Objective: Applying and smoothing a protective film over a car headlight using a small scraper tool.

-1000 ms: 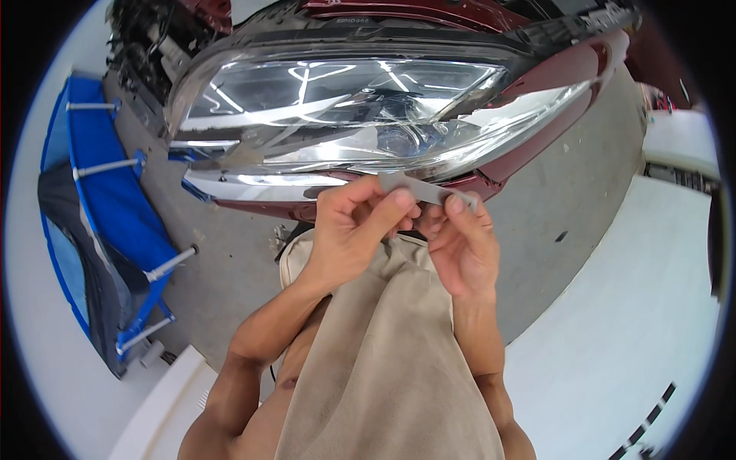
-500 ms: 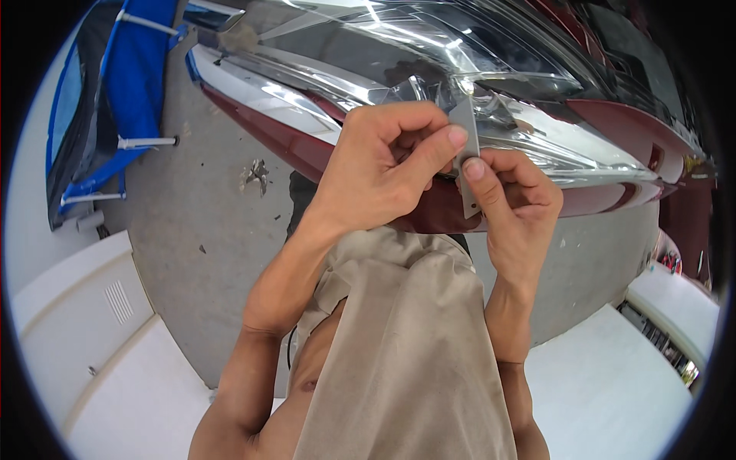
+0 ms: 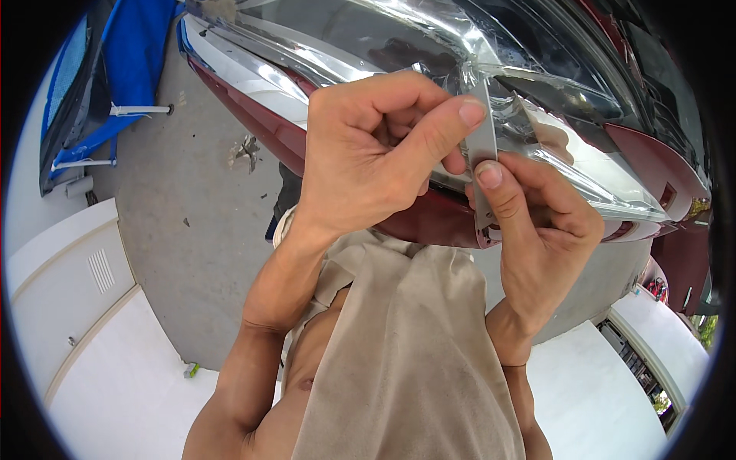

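Observation:
Between my hands a slim, flat grey metal strip [image 3: 484,142] stands nearly upright, with small holes near its lower end. My left hand [image 3: 383,153] is closed, its thumb and curled fingers at the strip's upper left edge. Lower down, my right hand [image 3: 540,211] pinches the strip between thumb and forefinger. Just beyond it is the shiny, film-like surface [image 3: 529,123] on the front of a dark red car [image 3: 433,230], wrinkled near the strip's top. My fingers hide part of the strip and the surface behind it.
A blue fabric piece on a white-tubed frame [image 3: 142,69] stands at the far left. Dark scraps [image 3: 247,153] lie on the grey floor [image 3: 192,253]. A beige cloth [image 3: 406,345] hangs over my front. White walls [image 3: 123,383] curve along the lower sides.
Both hands and the strip have come closer to the view, the right hand shifting right and down. My view has moved slightly over the car. The grip on the strip looks the same.

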Demonstrator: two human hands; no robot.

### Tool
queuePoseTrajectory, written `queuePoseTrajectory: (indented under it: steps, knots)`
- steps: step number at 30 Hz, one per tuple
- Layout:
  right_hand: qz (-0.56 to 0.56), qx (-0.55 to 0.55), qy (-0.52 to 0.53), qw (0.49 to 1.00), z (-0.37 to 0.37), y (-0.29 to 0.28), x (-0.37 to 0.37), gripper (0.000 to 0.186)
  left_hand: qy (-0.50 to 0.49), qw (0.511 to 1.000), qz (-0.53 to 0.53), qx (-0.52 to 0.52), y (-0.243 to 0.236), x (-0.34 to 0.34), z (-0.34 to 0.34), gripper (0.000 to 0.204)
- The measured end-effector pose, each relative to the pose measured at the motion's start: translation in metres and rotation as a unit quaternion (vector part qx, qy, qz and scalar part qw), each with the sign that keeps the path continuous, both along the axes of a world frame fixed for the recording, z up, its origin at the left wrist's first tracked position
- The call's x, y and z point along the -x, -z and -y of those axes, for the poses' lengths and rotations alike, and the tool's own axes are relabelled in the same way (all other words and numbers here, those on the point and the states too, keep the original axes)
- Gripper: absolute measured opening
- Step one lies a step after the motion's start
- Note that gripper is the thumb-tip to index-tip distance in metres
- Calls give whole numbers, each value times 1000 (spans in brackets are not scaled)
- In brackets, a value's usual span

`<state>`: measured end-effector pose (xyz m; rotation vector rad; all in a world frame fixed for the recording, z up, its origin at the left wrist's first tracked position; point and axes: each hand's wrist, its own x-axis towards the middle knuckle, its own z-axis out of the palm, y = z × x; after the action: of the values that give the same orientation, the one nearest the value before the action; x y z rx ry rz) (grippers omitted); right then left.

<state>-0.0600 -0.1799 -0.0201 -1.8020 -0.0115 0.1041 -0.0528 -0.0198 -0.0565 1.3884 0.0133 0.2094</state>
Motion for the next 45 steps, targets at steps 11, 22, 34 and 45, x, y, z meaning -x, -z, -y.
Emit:
queuePoseTrajectory:
  steps: [11, 22, 34, 45]
  knots:
    - [14, -6, 2, 1000, 0, 5, -2, 18, -51, 998, -36, 27, -2, 0, 10, 26]
    - [14, -36, 8, 999, -3, 4, -3, 15, -85, 995, -18, 47, 1, -3, 17, 27]
    - [8, -35, 23, 999, -4, 4, -4, 15, -101, 994, 12, 41, 5, -4, 21, 26]
    - [16, -39, 28, 999, -3, 5, -4, 18, -103, 994, -2, 37, -1, -6, 24, 27]
